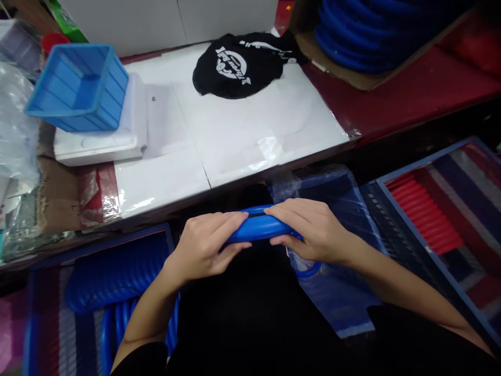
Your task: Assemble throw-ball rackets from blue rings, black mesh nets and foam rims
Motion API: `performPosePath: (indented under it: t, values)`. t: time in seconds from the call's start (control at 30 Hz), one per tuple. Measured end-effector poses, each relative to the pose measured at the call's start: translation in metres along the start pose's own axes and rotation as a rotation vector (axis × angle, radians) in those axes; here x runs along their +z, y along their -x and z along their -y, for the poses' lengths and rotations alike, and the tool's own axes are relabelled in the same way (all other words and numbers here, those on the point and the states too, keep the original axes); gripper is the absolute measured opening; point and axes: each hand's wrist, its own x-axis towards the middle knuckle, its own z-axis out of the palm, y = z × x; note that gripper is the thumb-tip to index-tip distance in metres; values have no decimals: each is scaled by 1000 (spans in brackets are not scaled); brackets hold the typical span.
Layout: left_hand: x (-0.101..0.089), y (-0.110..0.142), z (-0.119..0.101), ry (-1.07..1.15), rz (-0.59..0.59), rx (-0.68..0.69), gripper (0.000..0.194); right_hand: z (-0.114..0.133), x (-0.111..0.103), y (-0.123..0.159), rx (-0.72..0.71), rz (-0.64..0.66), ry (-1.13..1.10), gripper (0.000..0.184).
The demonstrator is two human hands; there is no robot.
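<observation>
In the head view, a glossy blue plastic ring (262, 230) is held in front of my body, seen nearly edge-on, with a dark gap along its top. My left hand (209, 243) grips its left end, thumb below and fingers over the top. My right hand (309, 227) closes round its right end in the same way. The two thumbs are a short way apart. Just below my right hand, part of another blue loop (309, 270) shows against clear plastic sheeting (340, 292). The held ring's far side is hidden.
On the white-covered table (250, 136) lie a black printed cloth (238, 70) and a blue bin (84, 89) on a white box (102, 143). A carton holds blue coils (379, 31). Crates at both sides hold blue rings (113, 277) and red rings (426, 214).
</observation>
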Motion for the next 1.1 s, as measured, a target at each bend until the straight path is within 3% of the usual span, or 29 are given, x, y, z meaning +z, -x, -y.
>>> performPosePath:
  t: [0.23, 0.4, 0.57, 0.67, 0.73, 0.87, 0.97, 1.1]
  values:
    - [18, -3, -2, -36, -106, -84, 34, -1, 21, 9, 94, -162, 35, 33]
    - [3, -19, 4, -26, -67, -101, 40, -16, 10, 4, 129, -173, -75, 33]
    - [-14, -7, 26, -17, -277, -256, 51, -27, -8, 11, 327, -279, -191, 32]
    - [-13, 10, 40, 26, -428, -345, 60, -17, -4, 12, 288, -283, -192, 37]
    - [-14, 19, 40, 57, -446, -361, 66, -7, -3, 10, 216, -237, -197, 42]
    - [-32, 22, 17, 34, -327, -324, 58, 8, -21, 2, 163, -202, -170, 45]
    - [-52, 11, -5, 24, -199, -206, 58, 14, -43, -3, 158, -119, -153, 46]
    - [-57, -15, -26, 70, 105, 16, 62, 23, -49, -12, 33, 6, -170, 45]
